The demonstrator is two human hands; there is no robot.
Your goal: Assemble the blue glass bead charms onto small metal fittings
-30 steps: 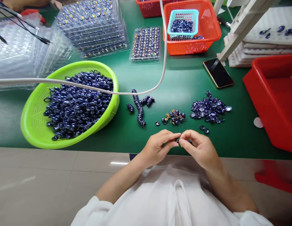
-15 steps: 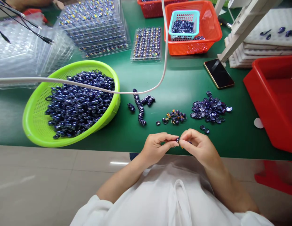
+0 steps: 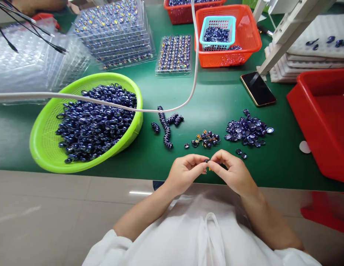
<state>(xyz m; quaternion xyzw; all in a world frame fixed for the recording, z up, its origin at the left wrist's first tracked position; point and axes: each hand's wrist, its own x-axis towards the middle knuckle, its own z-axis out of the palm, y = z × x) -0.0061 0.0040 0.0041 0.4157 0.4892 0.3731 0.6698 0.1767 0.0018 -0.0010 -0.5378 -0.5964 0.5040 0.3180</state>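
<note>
My left hand [image 3: 187, 170] and my right hand [image 3: 233, 170] meet at the fingertips over the table's front edge. Both pinch a small dark shiny piece [image 3: 206, 161], mostly hidden by the fingers; a bit of orange shows below it. Just beyond lies a small pile of dark and amber beads [image 3: 208, 139], with one loose piece [image 3: 186, 146] to its left. A larger pile of dark oval pieces [image 3: 246, 129] is at the right, two of them lying apart nearer my right hand. Stacked dark rings [image 3: 165, 129] form a curved row at the left, with shorter rows beside it.
A green basket [image 3: 39, 136] full of dark rings stands left. Behind are stacked clear trays [image 3: 119, 40], a bead tray [image 3: 173, 55] and an orange basket [image 3: 227, 59]. A phone [image 3: 258, 88] and red bin [image 3: 307, 122] are right. A white cable [image 3: 161, 111] crosses the view.
Both hands have shifted slightly left with fingertips still together, and the orange bit now shows below them. The view has moved a little; the piles look the same.
</note>
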